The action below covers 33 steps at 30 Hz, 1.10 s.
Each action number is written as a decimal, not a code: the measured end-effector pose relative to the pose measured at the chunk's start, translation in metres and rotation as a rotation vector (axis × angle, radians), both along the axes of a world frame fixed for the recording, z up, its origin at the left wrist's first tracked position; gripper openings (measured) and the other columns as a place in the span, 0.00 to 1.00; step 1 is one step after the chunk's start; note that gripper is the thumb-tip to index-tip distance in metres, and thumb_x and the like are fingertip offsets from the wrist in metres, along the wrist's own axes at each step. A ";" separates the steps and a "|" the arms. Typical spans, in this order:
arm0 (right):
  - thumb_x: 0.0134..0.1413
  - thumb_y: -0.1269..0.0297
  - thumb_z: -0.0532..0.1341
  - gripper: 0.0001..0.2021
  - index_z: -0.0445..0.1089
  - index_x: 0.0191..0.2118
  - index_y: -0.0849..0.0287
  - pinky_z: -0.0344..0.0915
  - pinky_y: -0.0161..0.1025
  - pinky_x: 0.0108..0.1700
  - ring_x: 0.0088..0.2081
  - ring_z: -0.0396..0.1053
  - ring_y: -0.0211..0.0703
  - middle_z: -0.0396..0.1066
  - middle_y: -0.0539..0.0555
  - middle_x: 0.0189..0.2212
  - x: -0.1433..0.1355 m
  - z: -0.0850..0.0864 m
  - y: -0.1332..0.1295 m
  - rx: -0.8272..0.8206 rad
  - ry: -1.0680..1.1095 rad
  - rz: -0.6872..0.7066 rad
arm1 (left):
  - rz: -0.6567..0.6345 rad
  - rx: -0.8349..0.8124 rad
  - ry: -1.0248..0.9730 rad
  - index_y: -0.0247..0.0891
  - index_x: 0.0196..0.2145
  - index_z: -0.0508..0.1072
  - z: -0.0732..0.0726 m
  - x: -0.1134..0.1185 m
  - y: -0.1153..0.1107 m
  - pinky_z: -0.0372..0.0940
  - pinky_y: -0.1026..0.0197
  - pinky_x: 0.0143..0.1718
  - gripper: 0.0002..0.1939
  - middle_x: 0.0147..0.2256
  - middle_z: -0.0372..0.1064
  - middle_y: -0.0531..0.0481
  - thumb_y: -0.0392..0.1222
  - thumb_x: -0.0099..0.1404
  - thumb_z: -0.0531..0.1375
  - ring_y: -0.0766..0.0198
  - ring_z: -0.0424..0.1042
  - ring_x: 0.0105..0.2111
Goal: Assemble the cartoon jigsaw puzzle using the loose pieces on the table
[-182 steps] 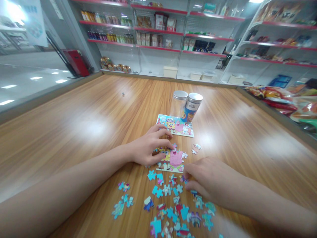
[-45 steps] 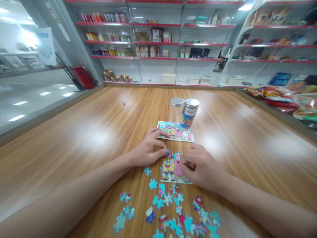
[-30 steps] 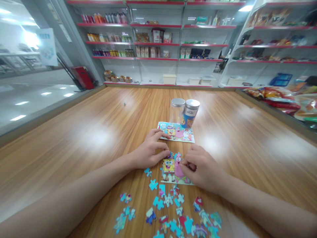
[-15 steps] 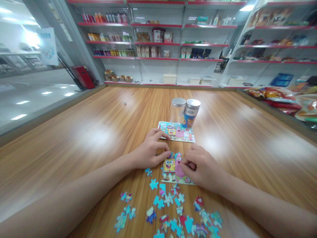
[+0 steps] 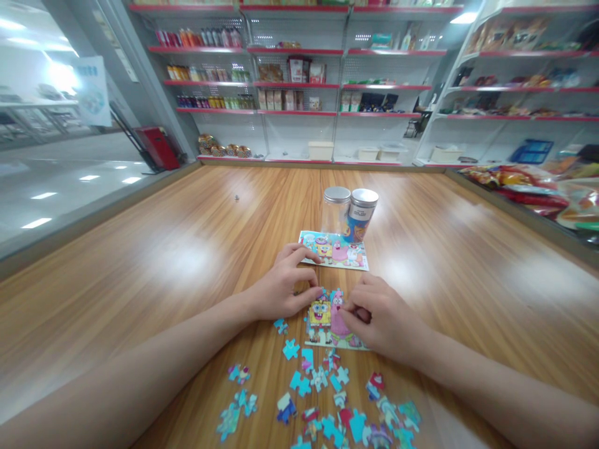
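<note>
A partly joined puzzle [image 5: 320, 315] with a yellow square figure and a pink figure lies on the wooden table. My left hand [image 5: 287, 284] rests at its upper left, thumb and fingers apart, with fingertips near the puzzle's top edge and the picture card. My right hand [image 5: 374, 308] is curled at the puzzle's right side, its fingertips together on the pink figure; whatever they hold is hidden. Behind the puzzle lies the printed picture card [image 5: 337, 252]. Loose blue and mixed-colour pieces [image 5: 319, 378] are scattered in front of the puzzle.
A clear jar [image 5: 335, 215] and a labelled can [image 5: 361, 215] with silver lids stand at the back of the card. One tiny object [image 5: 236, 197] lies far left on the table. Packaged goods [image 5: 524, 187] sit beyond the right edge, and stocked shelves [image 5: 294, 112] line the back.
</note>
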State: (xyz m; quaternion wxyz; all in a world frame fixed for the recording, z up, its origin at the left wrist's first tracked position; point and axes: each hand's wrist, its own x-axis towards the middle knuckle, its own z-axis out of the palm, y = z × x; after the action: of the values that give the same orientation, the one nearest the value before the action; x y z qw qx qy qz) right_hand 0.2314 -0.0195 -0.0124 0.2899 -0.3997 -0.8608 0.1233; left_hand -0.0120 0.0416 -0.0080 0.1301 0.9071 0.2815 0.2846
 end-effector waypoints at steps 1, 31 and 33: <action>0.52 0.79 0.63 0.10 0.67 0.25 0.59 0.54 0.38 0.37 0.32 0.60 0.41 0.67 0.49 0.21 0.000 0.000 0.000 0.000 0.001 0.002 | 0.004 -0.004 -0.001 0.38 0.33 0.78 0.000 0.000 0.000 0.56 0.43 0.63 0.06 0.52 0.67 0.42 0.41 0.67 0.63 0.50 0.60 0.58; 0.53 0.77 0.62 0.09 0.68 0.25 0.60 0.55 0.39 0.37 0.31 0.59 0.42 0.68 0.49 0.22 0.000 0.002 -0.001 0.011 0.001 0.010 | 0.031 -0.004 0.106 0.42 0.42 0.78 0.000 0.001 -0.002 0.52 0.41 0.66 0.11 0.55 0.66 0.42 0.47 0.64 0.66 0.46 0.56 0.61; 0.54 0.77 0.62 0.10 0.68 0.25 0.60 0.55 0.39 0.36 0.31 0.59 0.42 0.67 0.49 0.21 0.000 0.002 -0.001 0.011 -0.004 0.010 | 0.019 0.009 0.109 0.43 0.42 0.79 -0.001 0.000 -0.002 0.52 0.41 0.66 0.10 0.55 0.65 0.42 0.47 0.65 0.65 0.47 0.56 0.61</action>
State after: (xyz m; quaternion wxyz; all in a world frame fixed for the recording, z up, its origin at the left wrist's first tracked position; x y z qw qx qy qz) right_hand 0.2313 -0.0207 -0.0105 0.2895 -0.3943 -0.8640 0.1193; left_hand -0.0116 0.0399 -0.0088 0.1075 0.9191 0.2956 0.2372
